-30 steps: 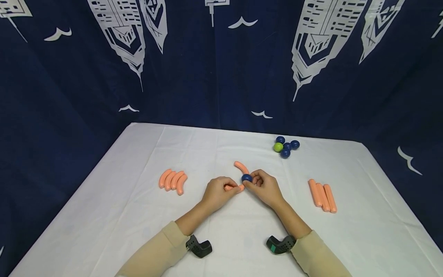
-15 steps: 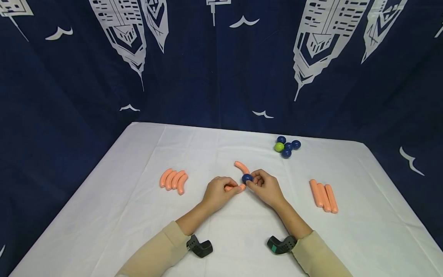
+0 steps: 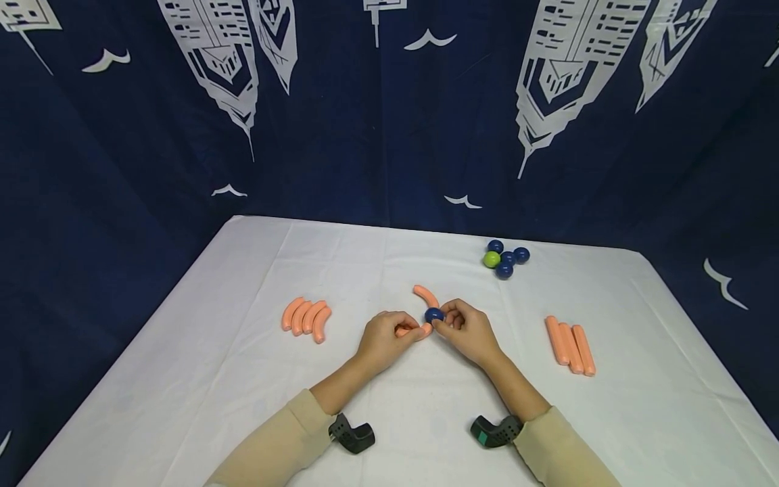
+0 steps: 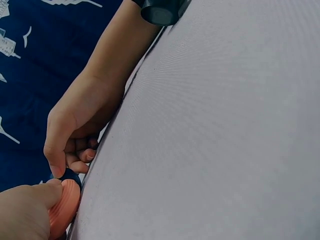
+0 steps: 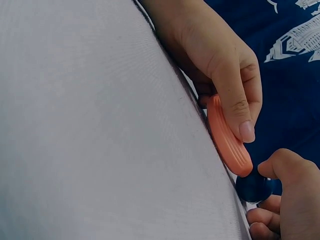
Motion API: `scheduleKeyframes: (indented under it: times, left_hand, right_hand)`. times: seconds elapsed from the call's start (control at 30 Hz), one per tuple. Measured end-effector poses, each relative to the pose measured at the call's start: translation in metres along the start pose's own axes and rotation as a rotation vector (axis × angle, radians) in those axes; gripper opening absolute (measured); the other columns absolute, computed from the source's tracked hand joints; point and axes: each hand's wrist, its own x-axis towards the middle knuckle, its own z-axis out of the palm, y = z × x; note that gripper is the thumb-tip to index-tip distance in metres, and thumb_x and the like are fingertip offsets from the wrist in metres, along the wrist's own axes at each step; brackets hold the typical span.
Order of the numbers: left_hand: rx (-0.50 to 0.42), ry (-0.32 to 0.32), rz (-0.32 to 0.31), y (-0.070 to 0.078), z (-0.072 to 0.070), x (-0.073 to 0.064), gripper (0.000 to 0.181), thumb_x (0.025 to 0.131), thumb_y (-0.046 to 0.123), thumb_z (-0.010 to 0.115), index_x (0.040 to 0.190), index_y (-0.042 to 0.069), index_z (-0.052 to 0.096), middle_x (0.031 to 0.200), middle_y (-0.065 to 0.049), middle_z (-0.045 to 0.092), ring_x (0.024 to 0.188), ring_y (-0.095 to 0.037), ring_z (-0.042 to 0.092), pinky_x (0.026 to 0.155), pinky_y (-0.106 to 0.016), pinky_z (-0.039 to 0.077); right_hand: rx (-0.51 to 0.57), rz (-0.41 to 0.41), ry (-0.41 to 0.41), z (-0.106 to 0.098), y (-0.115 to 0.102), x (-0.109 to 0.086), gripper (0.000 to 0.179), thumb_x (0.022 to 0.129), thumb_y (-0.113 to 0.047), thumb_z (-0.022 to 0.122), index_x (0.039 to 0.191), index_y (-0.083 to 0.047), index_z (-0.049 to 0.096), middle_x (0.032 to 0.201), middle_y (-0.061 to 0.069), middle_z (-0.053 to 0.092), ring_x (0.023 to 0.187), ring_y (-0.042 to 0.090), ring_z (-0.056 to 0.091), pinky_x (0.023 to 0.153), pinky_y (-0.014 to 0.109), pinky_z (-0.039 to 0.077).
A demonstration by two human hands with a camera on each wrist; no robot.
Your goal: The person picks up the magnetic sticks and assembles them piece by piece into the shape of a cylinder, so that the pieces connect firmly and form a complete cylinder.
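Note:
My left hand (image 3: 386, 338) pinches a curved orange stick (image 5: 229, 142) with ridges along its side. In the right wrist view its tip meets the dark blue ball (image 5: 253, 187); whether the two are joined I cannot tell. The ball is between the thumb and fingers of my right hand (image 3: 468, 329). A second curved orange stick (image 3: 426, 295) runs from the ball toward the back of the table and seems to touch it. Fingers hide part of the held stick in the head view, and the left wrist view shows only a bit of the ball.
Several curved orange sticks (image 3: 306, 318) lie side by side at left on the white cloth (image 3: 389, 433). Three straight orange sticks (image 3: 570, 345) lie at right. Toward the back edge sit several blue balls (image 3: 504, 270) and a green ball (image 3: 491, 260). A dark blue curtain (image 3: 389, 135) hangs behind.

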Motion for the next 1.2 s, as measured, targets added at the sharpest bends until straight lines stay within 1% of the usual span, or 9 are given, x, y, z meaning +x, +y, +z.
scheduleKeyframes:
  times: [0.33, 0.57, 0.67, 0.77, 0.83, 0.93, 1.0, 1.07, 1.2]
  left_hand:
    - [-0.055, -0.010, -0.001, 0.0004, -0.0003, -0.0001, 0.018, 0.088, 0.029, 0.074, 0.079, 0.013, 0.072, 0.071, 0.008, 0.059, 0.063, -0.003, 0.049, 0.057, -0.021, 0.042]
    - [-0.076, -0.050, -0.001, -0.0009, -0.0007, -0.0002, 0.018, 0.093, 0.025, 0.067, 0.082, 0.013, 0.075, 0.075, 0.007, 0.066, 0.069, -0.004, 0.057, 0.063, -0.022, 0.048]
    - [-0.069, -0.100, 0.052, -0.0016, -0.0013, -0.0006, 0.017, 0.094, 0.025, 0.066, 0.086, 0.014, 0.076, 0.081, 0.008, 0.068, 0.077, -0.005, 0.060, 0.070, -0.023, 0.049]
    - [-0.036, -0.161, 0.154, -0.0016, -0.0021, -0.0011, 0.015, 0.093, 0.027, 0.067, 0.090, 0.016, 0.077, 0.087, 0.008, 0.068, 0.086, -0.006, 0.059, 0.078, -0.024, 0.048]
    - [-0.008, -0.171, 0.208, -0.0013, -0.0027, -0.0019, 0.015, 0.092, 0.028, 0.069, 0.090, 0.016, 0.077, 0.090, 0.008, 0.066, 0.088, -0.007, 0.058, 0.080, -0.025, 0.047]
    - [0.065, -0.082, 0.243, -0.0012, -0.0028, -0.0017, 0.012, 0.091, 0.023, 0.069, 0.088, 0.013, 0.075, 0.091, 0.003, 0.061, 0.090, -0.013, 0.055, 0.081, -0.028, 0.046]
    - [0.124, 0.013, 0.215, -0.0008, -0.0033, -0.0011, 0.008, 0.089, 0.018, 0.069, 0.091, 0.010, 0.071, 0.098, -0.002, 0.058, 0.094, -0.019, 0.051, 0.083, -0.032, 0.044]
    - [0.182, 0.080, 0.170, -0.0007, -0.0038, -0.0001, 0.015, 0.087, 0.014, 0.068, 0.101, 0.008, 0.065, 0.110, -0.009, 0.056, 0.103, -0.026, 0.049, 0.090, -0.038, 0.043]
    - [0.224, 0.072, 0.091, -0.0021, -0.0040, -0.0003, 0.039, 0.087, 0.012, 0.068, 0.123, 0.004, 0.055, 0.129, -0.017, 0.050, 0.121, -0.034, 0.044, 0.102, -0.046, 0.037]
  right_hand:
    - [-0.001, -0.010, 0.009, 0.0012, 0.0019, 0.0009, 0.021, 0.081, -0.014, 0.075, 0.094, -0.001, 0.065, 0.074, 0.001, 0.056, 0.064, 0.013, 0.048, 0.057, 0.022, 0.040]
    - [0.004, -0.025, 0.016, 0.0021, 0.0038, 0.0008, 0.021, 0.082, -0.014, 0.075, 0.095, -0.001, 0.065, 0.073, 0.000, 0.055, 0.063, 0.012, 0.047, 0.056, 0.022, 0.040]
    - [0.003, -0.035, 0.025, 0.0020, 0.0037, 0.0003, 0.020, 0.083, -0.015, 0.075, 0.094, -0.001, 0.065, 0.072, 0.000, 0.055, 0.063, 0.011, 0.047, 0.056, 0.022, 0.040]
    - [0.008, -0.031, 0.029, 0.0016, 0.0028, 0.0000, 0.019, 0.084, -0.015, 0.074, 0.093, -0.002, 0.065, 0.071, 0.000, 0.055, 0.062, 0.011, 0.047, 0.056, 0.022, 0.039]
    - [0.009, -0.022, 0.029, 0.0016, 0.0023, -0.0002, 0.018, 0.085, -0.015, 0.074, 0.092, -0.001, 0.065, 0.071, 0.000, 0.055, 0.061, 0.011, 0.047, 0.055, 0.022, 0.039]
    - [-0.008, -0.014, 0.018, 0.0018, 0.0018, 0.0000, 0.020, 0.084, -0.016, 0.075, 0.093, -0.001, 0.065, 0.071, 0.000, 0.055, 0.061, 0.012, 0.047, 0.055, 0.022, 0.039]
    - [-0.032, -0.015, 0.001, 0.0018, 0.0013, 0.0001, 0.023, 0.083, -0.017, 0.076, 0.095, -0.001, 0.066, 0.072, -0.001, 0.055, 0.062, 0.012, 0.047, 0.055, 0.023, 0.039]
    - [-0.060, -0.024, -0.017, 0.0014, 0.0004, 0.0004, 0.025, 0.082, -0.019, 0.077, 0.096, -0.001, 0.066, 0.073, -0.001, 0.054, 0.063, 0.013, 0.047, 0.056, 0.024, 0.039]
    - [-0.080, -0.043, -0.040, 0.0007, -0.0012, 0.0003, 0.027, 0.081, -0.020, 0.078, 0.097, -0.002, 0.066, 0.075, -0.001, 0.054, 0.065, 0.014, 0.047, 0.058, 0.025, 0.040]
